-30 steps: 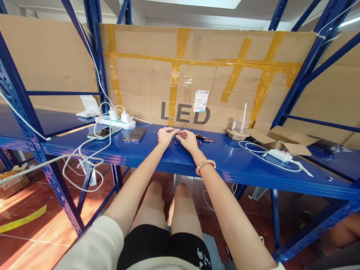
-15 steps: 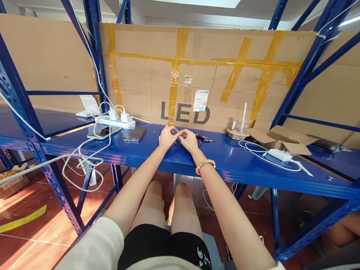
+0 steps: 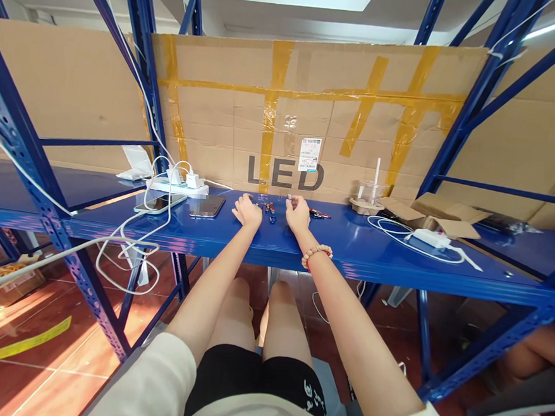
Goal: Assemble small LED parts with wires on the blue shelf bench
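Left hand (image 3: 247, 212) and right hand (image 3: 298, 214) have separated; small parts (image 3: 270, 208) lie on the blue shelf (image 3: 351, 245) between them. Clear cup (image 3: 368, 193) contains a straw (image 3: 377, 170). Right hand pinches a small piece (image 3: 289, 197), axis indiscernible; left hand is curled, grasp indeterminable. Forearms (image 3: 222, 267) extend forward, converging.

From the gap between the left hand (image 3: 247, 212) and the right hand (image 3: 297, 216), bare blue shelf (image 3: 276, 236) leaves a way in at 6 o'clock; small loose pieces (image 3: 270, 209) clutter the gap itself. The cardboard panel (image 3: 245, 123) walls off 12. Dark phone (image 3: 211, 208) at 9, power strip (image 3: 178, 190) at 10, upright plastic cup (image 3: 368, 193) at 2. At 3, past slim red items (image 3: 322, 215), open shelf runs to a looped white adapter (image 3: 431, 239)
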Demonstrator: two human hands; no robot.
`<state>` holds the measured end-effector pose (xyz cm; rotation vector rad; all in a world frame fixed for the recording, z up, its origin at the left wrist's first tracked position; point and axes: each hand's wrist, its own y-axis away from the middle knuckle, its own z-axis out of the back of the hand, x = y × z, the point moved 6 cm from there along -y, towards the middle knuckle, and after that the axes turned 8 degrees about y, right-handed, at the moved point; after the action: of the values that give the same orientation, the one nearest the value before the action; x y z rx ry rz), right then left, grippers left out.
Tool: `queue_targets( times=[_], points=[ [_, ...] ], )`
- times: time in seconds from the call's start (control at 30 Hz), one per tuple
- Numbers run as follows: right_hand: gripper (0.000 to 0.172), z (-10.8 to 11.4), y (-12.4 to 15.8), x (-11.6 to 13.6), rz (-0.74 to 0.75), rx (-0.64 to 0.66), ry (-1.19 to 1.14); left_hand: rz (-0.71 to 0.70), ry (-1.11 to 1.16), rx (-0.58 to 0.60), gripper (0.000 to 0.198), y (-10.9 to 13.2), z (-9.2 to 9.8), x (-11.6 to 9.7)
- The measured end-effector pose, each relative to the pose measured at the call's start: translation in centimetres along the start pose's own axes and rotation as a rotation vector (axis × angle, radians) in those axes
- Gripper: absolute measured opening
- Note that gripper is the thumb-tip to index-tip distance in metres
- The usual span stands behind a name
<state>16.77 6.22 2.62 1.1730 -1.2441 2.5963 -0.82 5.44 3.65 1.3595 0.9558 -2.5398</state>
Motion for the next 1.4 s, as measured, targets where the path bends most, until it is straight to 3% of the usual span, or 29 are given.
queue_targets(
  times=[0.13,0.3,0.4,0.53,0.7,0.8,1.17,1.4],
  points=[
    [0.019,-0.3,-0.1,-0.1,0.047,-0.013,-0.023,-0.083,-0.193,0.154,0.034,0.2,-1.8,-0.3],
    [0.018,-0.7,-0.2,-0.2,0.050,0.021,-0.023,-0.419,-0.301,0.511,0.039,1.6,-5.1,-1.9],
    [0.018,-0.7,-0.2,-0.1,0.067,0.009,-0.040,-0.427,-0.342,0.595,0.042,1.7,-5.9,-1.7],
    [0.017,-0.9,-0.2,-0.2,0.074,0.004,-0.048,-0.391,-0.368,0.577,0.047,1.5,-5.8,-1.4],
    [0.017,-1.0,-0.3,-0.3,0.088,0.004,-0.014,-0.151,-0.384,0.328,0.057,0.5,-4.0,-0.5],
    [0.018,-1.1,-0.4,-0.4,0.076,0.025,0.002,-0.051,-0.442,0.372,0.061,0.4,-3.9,0.1],
    [0.018,-0.8,-0.2,0.0,0.063,0.043,-0.020,-0.156,-0.473,0.507,0.051,0.5,-4.6,-0.3],
    [0.021,-0.9,-0.2,0.0,0.055,0.064,-0.019,-0.233,-0.447,0.389,0.030,1.1,-2.6,-2.0]
  ],
)
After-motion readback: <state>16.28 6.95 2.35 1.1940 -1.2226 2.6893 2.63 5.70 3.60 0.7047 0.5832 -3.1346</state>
